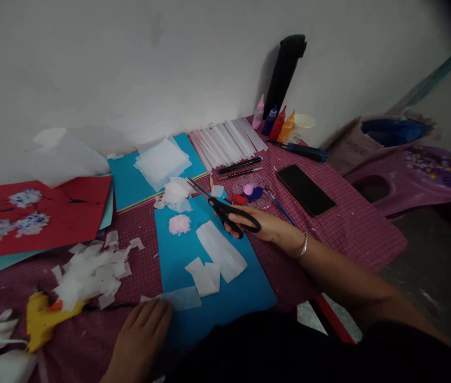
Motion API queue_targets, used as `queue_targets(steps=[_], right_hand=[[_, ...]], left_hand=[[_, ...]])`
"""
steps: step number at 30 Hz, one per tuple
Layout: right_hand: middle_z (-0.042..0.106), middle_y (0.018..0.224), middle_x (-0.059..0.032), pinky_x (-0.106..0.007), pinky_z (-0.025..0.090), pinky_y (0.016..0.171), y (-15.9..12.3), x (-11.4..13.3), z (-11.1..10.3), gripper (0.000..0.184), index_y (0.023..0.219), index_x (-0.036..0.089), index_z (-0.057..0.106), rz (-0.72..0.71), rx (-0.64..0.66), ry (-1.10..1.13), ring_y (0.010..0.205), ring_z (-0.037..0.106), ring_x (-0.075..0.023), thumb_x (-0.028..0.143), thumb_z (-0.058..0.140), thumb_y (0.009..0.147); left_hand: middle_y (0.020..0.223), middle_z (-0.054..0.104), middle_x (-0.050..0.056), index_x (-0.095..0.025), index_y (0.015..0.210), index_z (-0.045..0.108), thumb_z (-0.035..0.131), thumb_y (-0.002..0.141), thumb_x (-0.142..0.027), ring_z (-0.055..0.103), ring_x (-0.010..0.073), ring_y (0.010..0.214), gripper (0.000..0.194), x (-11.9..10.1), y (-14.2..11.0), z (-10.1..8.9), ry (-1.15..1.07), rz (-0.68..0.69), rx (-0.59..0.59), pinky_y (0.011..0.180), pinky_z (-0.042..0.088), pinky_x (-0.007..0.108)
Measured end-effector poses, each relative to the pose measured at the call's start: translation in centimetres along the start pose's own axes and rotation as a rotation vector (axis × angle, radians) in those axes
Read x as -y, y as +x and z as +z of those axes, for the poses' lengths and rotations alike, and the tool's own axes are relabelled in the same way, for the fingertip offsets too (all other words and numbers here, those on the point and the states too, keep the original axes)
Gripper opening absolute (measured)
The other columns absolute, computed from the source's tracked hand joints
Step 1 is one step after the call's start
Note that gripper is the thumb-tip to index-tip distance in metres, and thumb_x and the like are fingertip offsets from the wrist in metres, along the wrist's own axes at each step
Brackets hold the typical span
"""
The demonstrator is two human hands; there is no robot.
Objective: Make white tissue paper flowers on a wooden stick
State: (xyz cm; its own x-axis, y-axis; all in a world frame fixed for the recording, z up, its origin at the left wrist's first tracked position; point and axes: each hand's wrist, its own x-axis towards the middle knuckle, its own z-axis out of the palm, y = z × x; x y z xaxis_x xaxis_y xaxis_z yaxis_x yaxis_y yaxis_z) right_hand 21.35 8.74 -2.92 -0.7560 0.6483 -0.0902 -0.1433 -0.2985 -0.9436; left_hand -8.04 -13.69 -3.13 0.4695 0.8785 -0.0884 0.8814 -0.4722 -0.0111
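My right hand (267,226) grips black-handled scissors (225,208) with fingers through the loops; the blades are slightly apart and point up-left over a blue paper sheet (245,292). White tissue strips (219,258) and a small pink tissue puff (179,224) lie on that sheet. My left hand (141,338) lies flat at the near edge, fingers stretched out, its fingertips touching a pale tissue piece (181,299) at the sheet's corner.
A heap of white tissue scraps (89,274) and a yellow glue gun (43,319) sit left. Red card with tissue flowers (29,215) lies far left. Paper strips (225,139), colour bottles (277,122), pens (241,166), a phone (305,189) and a purple stool (417,178) stand behind and right.
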Motion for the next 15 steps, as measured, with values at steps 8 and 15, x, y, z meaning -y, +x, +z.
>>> queue_targets(steps=[8, 15], right_hand=[[0.055, 0.077, -0.0008, -0.021, 0.040, 0.050, 0.0, -0.4, 0.0, 0.036, 0.101, 0.014, 0.053, 0.017, 0.008, 0.001, 0.057, 0.050, -0.0069, 0.046, 0.056, 0.084], [0.055, 0.079, -0.0013, -0.021, 0.039, 0.051, 0.0, -0.7, -0.2, 0.034, 0.100, 0.014, 0.053, 0.023, 0.012, -0.016, 0.058, 0.050, -0.0065, 0.045, 0.054, 0.086]], left_hand=[[0.077, 0.070, 0.002, -0.023, 0.076, 0.064, 0.046, 0.087, -0.023, 0.064, 0.0172, 0.070, 0.021, 3.7, 3.8, -3.8, -0.601, -0.323, 0.077, 0.065, 0.053, 0.027], [0.100, 0.073, 0.007, -0.024, 0.100, 0.067, 0.054, 0.076, -0.011, 0.067, 0.0242, 0.088, 0.030, 1.6, 3.8, -4.6, -0.341, 0.014, 0.161, 0.079, 0.053, 0.035]])
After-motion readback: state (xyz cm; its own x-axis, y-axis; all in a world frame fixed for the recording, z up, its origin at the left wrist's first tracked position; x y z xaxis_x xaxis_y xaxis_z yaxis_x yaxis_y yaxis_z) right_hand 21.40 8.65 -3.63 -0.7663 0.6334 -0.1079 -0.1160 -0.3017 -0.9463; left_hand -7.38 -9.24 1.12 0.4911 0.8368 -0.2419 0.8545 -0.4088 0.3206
